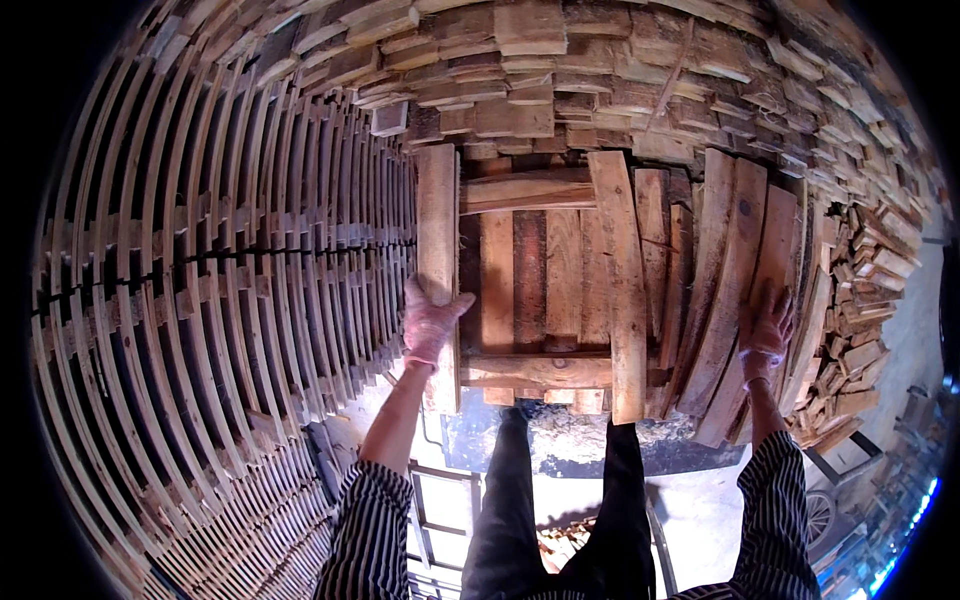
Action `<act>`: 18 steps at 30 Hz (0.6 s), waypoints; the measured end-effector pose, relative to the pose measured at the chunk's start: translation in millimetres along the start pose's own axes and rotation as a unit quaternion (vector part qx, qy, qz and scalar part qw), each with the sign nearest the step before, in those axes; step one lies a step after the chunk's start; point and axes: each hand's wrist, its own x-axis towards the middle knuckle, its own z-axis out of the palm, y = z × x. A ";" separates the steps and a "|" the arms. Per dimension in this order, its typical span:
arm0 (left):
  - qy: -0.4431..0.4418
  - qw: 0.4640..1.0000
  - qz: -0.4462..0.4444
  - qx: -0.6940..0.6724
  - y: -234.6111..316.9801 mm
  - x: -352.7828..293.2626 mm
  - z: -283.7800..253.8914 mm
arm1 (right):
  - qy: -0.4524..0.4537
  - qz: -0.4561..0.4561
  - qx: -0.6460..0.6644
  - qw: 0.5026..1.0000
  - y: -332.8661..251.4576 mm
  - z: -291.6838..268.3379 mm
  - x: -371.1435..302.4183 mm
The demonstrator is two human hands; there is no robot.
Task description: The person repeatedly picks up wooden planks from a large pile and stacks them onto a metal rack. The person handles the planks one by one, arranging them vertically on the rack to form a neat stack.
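A long wooden plank [437, 220] lies at the left end of two crosspieces, the far one [527, 190] and the near one [540, 371]. My gloved left hand [432, 325] straddles this plank, thumb at its right edge and fingers at its left. A second plank [622, 290] lies slightly slanted over the right ends of the crosspieces. Farther right, several loose planks [737, 260] lean side by side. My gloved right hand [767, 328] rests on one of these planks [776, 235], its fingers stretched out. Under the crosspieces lies a layer of boards [562, 270].
Tall stacks of slatted wooden panels [230, 260] fill the left side. Piled short boards [530, 70] form a wall at the back. A heap of wood offcuts [858, 330] lies at the right. Below the work surface stands a metal frame [440, 500].
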 end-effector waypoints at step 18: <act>0.012 0.995 -0.083 0.049 25.4 39.5 -0.5 | 0.080 -0.021 0.062 0.995 2.5 9.3 -0.6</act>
